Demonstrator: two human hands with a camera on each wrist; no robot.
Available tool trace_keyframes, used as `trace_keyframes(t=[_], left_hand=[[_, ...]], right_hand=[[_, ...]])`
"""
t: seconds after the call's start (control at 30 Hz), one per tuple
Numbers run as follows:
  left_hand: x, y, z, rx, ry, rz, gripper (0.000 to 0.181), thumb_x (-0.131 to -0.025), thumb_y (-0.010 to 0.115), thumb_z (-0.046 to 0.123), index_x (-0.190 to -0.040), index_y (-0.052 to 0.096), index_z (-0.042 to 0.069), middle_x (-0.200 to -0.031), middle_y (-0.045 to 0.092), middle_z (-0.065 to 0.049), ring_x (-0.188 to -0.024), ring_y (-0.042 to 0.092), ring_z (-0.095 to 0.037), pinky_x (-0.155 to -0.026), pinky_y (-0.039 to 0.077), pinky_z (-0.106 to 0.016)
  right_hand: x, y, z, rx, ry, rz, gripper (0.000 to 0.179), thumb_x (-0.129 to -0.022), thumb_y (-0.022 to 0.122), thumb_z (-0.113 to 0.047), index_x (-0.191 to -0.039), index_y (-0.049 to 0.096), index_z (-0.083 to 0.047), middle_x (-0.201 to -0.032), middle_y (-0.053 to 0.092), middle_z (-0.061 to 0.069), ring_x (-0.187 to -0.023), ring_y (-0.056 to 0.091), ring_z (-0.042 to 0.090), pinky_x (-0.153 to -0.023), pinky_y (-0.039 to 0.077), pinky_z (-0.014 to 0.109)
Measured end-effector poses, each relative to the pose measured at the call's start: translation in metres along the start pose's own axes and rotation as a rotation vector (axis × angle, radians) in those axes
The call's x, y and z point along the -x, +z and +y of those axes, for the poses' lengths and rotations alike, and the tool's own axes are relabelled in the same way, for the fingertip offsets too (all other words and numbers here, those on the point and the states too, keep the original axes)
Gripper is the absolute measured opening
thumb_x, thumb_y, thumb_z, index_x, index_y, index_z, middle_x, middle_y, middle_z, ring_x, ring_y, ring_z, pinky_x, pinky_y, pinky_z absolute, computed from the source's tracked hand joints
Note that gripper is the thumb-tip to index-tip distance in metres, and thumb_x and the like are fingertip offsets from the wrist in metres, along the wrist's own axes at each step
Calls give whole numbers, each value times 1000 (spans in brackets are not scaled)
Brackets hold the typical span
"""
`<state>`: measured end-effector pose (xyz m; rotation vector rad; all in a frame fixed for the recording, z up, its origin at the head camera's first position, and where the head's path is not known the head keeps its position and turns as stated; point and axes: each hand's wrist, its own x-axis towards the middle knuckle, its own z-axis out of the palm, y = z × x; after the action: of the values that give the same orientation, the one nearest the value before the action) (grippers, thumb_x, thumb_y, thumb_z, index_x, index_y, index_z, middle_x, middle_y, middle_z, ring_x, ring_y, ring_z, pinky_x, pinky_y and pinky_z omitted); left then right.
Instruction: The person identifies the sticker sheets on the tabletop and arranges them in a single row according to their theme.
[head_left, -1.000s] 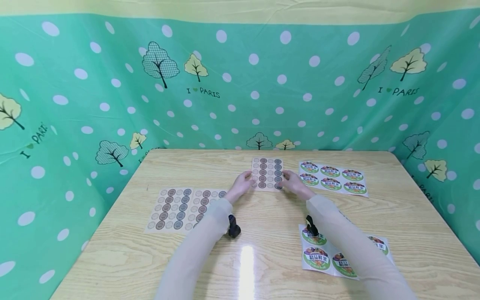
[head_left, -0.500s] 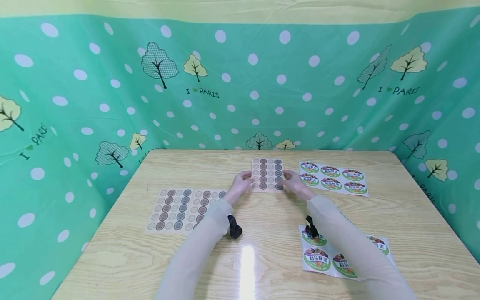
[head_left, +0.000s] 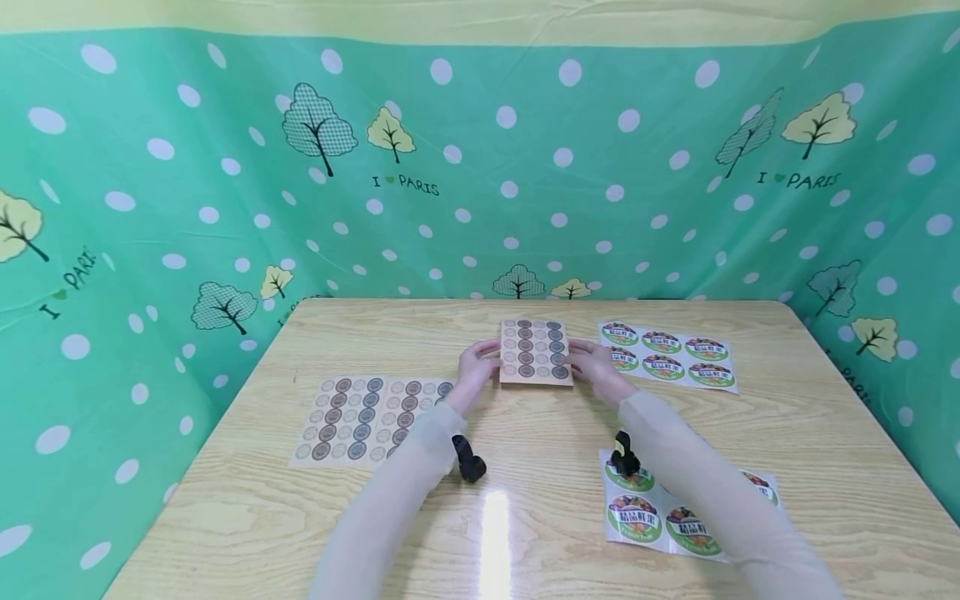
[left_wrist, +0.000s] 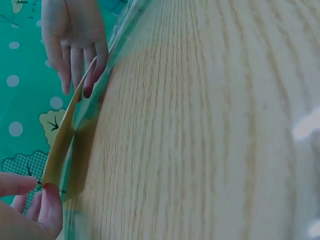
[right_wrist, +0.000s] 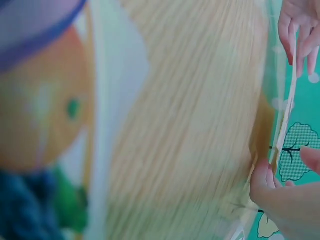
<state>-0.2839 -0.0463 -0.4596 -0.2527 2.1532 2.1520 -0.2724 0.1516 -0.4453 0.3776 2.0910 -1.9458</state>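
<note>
At the back middle of the table, a kraft-coloured sheet of round stickers [head_left: 534, 350] in light and dark columns is held between both hands. My left hand [head_left: 477, 367] pinches its left edge, and my right hand [head_left: 592, 362] pinches its right edge. Seen from the left wrist, the sheet [left_wrist: 61, 150] is nearly edge-on and slightly bowed, raised off the wood with a shadow beneath. Thumb and fingers of the left hand [left_wrist: 35, 210] grip its near end there. In the right wrist view the right hand [right_wrist: 287, 195] grips the close end of the thin sheet.
Two more round-sticker sheets [head_left: 337, 421] lie side by side at left, partly under the left sleeve. A sheet of oval fruit labels [head_left: 667, 357] lies at the back right. More fruit labels [head_left: 633, 518] lie at front right, partly covered by the right sleeve. A green curtain [head_left: 480, 208] hangs behind.
The sheet between the hands has lifted slightly at its near edge and shows a shadow there. Both hands have shifted a little with it; the other sheets stay put.
</note>
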Motion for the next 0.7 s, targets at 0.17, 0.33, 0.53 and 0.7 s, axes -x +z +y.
trace_keyframes(t=[0.17, 0.33, 0.53, 0.7], left_hand=[[3, -1, 0, 33, 4, 46, 45, -70, 53, -16, -112, 57, 0, -112, 59, -13, -69, 57, -10, -65, 52, -25], [9, -3, 1, 115, -4, 53, 45, -70, 52, -18, -112, 56, -2, -113, 58, -15, -74, 59, -13, -65, 53, -24], [19, -5, 4, 125, -5, 73, 44, -71, 53, -18, -112, 56, -3, -111, 58, -17, -70, 58, -12, -63, 52, -23], [26, -7, 5, 129, 4, 92, 45, -69, 52, -20, -111, 56, -3, -109, 59, -18, -83, 58, -20, -69, 52, -27]], right_hand=[[6, 0, -3, -61, 14, 34, 53, -85, 51, 0, -135, 31, -1, -137, 34, 17, -119, 42, 27, -96, 40, 33], [14, 0, -7, -102, 20, 51, 52, -86, 48, 4, -135, 31, -2, -137, 35, 16, -117, 44, 28, -94, 41, 32], [21, 1, -9, -117, 31, 80, 52, -85, 47, 7, -134, 34, -2, -135, 38, 16, -117, 44, 28, -95, 41, 32], [23, 3, -9, -97, 12, 109, 49, -83, 47, 8, -131, 38, -2, -130, 43, 17, -112, 48, 28, -93, 42, 32]])
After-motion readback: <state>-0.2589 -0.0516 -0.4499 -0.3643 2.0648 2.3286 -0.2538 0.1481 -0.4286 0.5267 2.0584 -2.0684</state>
